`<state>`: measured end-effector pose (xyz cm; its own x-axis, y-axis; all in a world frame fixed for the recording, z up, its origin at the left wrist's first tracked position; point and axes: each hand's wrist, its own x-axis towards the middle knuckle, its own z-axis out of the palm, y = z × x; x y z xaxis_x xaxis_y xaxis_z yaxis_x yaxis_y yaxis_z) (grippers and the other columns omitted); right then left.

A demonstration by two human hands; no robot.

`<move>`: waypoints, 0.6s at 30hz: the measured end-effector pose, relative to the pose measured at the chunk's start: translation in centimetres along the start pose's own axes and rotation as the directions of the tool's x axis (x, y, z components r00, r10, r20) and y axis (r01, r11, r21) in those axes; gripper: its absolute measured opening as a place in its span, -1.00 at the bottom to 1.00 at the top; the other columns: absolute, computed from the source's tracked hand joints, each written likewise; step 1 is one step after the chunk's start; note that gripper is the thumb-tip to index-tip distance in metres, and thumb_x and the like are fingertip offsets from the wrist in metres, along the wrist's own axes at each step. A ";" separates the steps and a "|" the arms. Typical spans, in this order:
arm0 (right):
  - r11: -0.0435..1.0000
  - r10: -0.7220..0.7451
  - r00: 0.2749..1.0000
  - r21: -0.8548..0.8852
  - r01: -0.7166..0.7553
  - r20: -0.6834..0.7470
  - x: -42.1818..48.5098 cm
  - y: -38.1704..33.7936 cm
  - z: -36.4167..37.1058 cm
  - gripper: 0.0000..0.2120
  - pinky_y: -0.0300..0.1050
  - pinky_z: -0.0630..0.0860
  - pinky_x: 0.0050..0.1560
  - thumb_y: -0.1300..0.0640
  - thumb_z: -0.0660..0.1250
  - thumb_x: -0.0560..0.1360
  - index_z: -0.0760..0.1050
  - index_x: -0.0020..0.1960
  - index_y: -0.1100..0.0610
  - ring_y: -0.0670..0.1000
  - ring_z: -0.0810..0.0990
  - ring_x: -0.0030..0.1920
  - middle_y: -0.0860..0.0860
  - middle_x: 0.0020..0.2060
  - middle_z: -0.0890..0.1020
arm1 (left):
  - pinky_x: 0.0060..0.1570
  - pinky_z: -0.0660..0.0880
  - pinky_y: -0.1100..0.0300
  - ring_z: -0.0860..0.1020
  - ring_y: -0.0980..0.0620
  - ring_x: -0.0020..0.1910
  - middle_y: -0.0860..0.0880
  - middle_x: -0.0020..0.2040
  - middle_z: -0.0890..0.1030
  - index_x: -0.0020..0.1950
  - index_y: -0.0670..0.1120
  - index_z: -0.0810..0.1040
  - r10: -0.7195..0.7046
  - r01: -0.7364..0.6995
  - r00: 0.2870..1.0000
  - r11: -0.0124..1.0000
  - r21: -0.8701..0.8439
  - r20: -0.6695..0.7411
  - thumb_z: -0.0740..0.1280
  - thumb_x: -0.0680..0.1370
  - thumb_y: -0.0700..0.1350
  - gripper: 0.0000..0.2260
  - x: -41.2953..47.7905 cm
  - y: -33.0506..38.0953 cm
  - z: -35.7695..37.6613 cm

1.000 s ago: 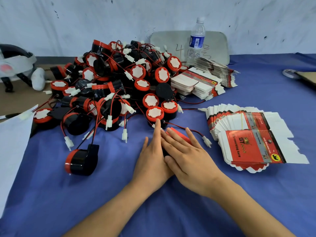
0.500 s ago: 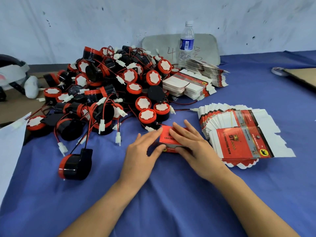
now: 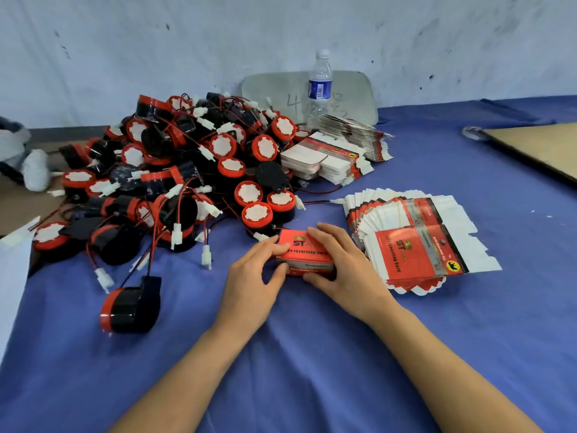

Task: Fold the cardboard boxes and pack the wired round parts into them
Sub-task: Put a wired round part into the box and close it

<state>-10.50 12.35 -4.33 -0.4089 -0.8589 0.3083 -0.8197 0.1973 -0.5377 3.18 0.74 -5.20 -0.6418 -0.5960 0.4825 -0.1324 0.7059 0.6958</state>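
A small red folded box (image 3: 304,256) sits on the blue cloth in the middle of the table. My left hand (image 3: 254,276) grips its left end between thumb and fingers. My right hand (image 3: 342,268) curls over its top and right end. A big heap of red-and-black wired round parts (image 3: 193,179) lies behind and to the left. One round part (image 3: 129,306) lies apart on its side at the front left. A fanned stack of flat red-and-white box blanks (image 3: 418,245) lies just right of my right hand.
More flat blanks (image 3: 331,159) are stacked behind the heap, with a water bottle (image 3: 318,89) and a grey board (image 3: 352,95) against the wall. A brown cardboard sheet (image 3: 537,148) lies at the far right. White paper (image 3: 12,276) covers the left edge.
My hands lay flat, pressing the box down; they have since spread apart and now hold the box by its two ends, with its red printed face showing.
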 end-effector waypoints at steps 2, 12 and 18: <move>1.000 0.011 1.000 -0.003 -0.011 -0.013 0.0 -0.1 -0.1 -0.33 -0.29 0.25 0.35 0.02 0.47 0.45 0.30 0.48 0.08 -0.05 0.33 0.41 -0.05 0.43 0.31 | 0.18 0.31 0.44 0.44 0.25 0.23 0.17 0.29 0.47 0.28 -0.05 0.52 -0.014 0.012 0.999 0.999 0.050 0.045 0.44 0.49 -0.20 -0.63 0.1 0.3 0.1; 0.991 0.085 0.994 -0.106 -0.077 0.072 1.5 -1.0 -1.3 -0.33 -0.17 0.32 0.28 -0.06 0.47 0.42 0.37 0.44 0.14 0.05 0.46 0.27 0.03 0.32 0.43 | 0.44 0.23 0.07 0.31 -0.03 0.46 0.07 0.48 0.34 0.45 -0.02 0.39 0.022 -0.095 0.963 0.961 0.260 0.267 0.36 0.56 -0.16 -0.54 1.1 0.9 0.0; 0.995 0.095 0.978 0.023 -0.092 -0.185 -2.4 -2.1 0.8 -0.44 -0.18 0.34 0.27 0.02 0.47 0.44 0.43 0.37 0.17 0.07 0.46 0.27 0.05 0.29 0.46 | 0.33 0.38 0.03 0.40 0.03 0.38 0.12 0.40 0.45 0.36 0.00 0.49 0.038 -0.090 0.966 0.976 0.198 0.254 0.35 0.50 -0.22 -0.57 0.3 1.9 -0.5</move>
<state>-7.48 13.60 -4.54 -0.5517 -0.7343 0.3955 -0.7691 0.2643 -0.5820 3.14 1.70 -3.48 -0.8174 -0.4518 0.3575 -0.2206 0.8186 0.5303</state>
